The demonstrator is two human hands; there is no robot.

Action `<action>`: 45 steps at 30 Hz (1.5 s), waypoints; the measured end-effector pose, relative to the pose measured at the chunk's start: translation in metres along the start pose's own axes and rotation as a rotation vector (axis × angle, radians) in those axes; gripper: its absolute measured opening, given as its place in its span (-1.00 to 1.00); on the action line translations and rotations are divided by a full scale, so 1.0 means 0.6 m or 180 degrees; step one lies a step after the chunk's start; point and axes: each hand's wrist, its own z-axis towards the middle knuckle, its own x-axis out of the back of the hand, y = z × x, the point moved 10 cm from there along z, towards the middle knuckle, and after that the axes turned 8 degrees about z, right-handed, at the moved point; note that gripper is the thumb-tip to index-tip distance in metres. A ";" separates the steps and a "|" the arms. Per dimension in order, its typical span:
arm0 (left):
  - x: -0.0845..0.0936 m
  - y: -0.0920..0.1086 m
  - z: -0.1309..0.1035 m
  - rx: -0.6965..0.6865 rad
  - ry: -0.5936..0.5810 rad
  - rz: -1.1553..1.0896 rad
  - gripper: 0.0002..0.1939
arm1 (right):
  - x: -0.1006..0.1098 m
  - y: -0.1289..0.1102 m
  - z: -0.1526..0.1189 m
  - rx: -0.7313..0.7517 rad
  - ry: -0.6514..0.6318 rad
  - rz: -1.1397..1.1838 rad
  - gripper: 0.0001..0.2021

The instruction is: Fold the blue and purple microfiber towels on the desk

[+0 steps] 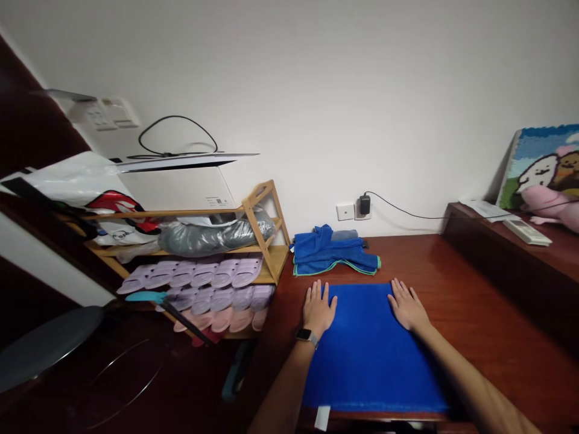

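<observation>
A bright blue cloth (366, 349) lies flat on the reddish-brown wooden table (488, 319), with a white tag (322, 418) sticking out at its near edge. My left hand (319, 308) rests flat on the cloth's far left corner, fingers spread, a watch on the wrist. At the far right corner my right hand (409, 306) lies flat, its fingers apart. Neither hand grips anything. Beyond the cloth, near the wall, sits a crumpled pile of blue cloths (332, 253) with green edging.
Left of the table stands a wooden rack (275, 265) with rows of lilac and pink slippers (221, 272), a wrapped grey bundle and a white box (181, 188). A black plug (364, 205) is in the wall. A raised ledge at right holds a remote (527, 231) and pink plush toy (552, 205).
</observation>
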 end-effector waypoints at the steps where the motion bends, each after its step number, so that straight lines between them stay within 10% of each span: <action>1: 0.011 0.023 0.001 -0.0090 0.0068 -0.0038 -0.35 | -0.001 0.001 0.000 0.0015 0.0007 0.0016 -0.28; 9: 0.017 0.299 0.006 -0.1110 0.0184 -0.0815 -0.28 | -0.015 0.011 0.005 0.0116 -0.0010 -0.0091 -0.31; 12: -0.009 0.268 0.006 -0.0918 0.0038 -0.0810 -0.26 | -0.013 0.011 0.004 0.0077 -0.0040 -0.0099 -0.30; 18: -0.028 0.030 -0.004 -0.0023 -0.0091 -0.0345 -0.28 | -0.005 0.011 -0.001 -0.0009 -0.0040 0.0021 -0.29; 22: -0.030 -0.049 -0.016 0.0174 -0.0074 -0.0266 -0.31 | -0.009 0.014 0.000 -0.0016 -0.0071 -0.0025 -0.28; 40: -0.021 -0.050 0.000 0.0181 0.0013 -0.0201 -0.33 | -0.002 0.005 -0.004 -0.0133 -0.0006 -0.0171 -0.28; 45: 0.011 0.078 0.005 -0.0351 0.0186 -0.0274 -0.36 | -0.004 0.005 -0.004 -0.0099 0.0030 -0.0024 -0.28</action>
